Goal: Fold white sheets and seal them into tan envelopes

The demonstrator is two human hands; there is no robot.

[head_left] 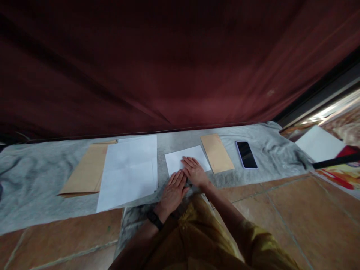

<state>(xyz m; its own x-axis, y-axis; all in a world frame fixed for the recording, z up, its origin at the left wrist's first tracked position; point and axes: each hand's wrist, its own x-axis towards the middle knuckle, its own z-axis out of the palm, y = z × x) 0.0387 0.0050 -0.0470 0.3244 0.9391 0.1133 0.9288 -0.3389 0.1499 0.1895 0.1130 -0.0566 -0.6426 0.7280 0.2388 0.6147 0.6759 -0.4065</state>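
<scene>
Where your left hand [173, 190] lies: palm down at the near edge of the small white sheet [174, 159], fingers straight and close together, gripping nothing; the pressure probably flattens that edge.
Where your right hand [194, 172] lies: just beyond the left and beside it, also flat with fingers extended and nothing grasped; its fingers cross the sheet, which likely stops it sliding. You cannot tell from here whether the two hands touch.
Small white sheet: directly in front of you on the grey cloth [33, 165], central, so both arms reach it alike; it may be folded, but the covered near edge hides that.
Large white sheets [128, 168]: loosely stacked to your left, edges uneven, near enough to take one without leaning.
Brown envelopes [84, 170]: left of that stack and partly under it, perhaps grouped there as a supply.
Single brown envelope [217, 153]: just right of the small sheet, flat and apart from the others, seemingly set within easy reach.
Phone [246, 155]: farther right, screen up and dark, clear of your papers.
Red drape [174, 82]: hanging behind everything, bordering your workspace.
</scene>
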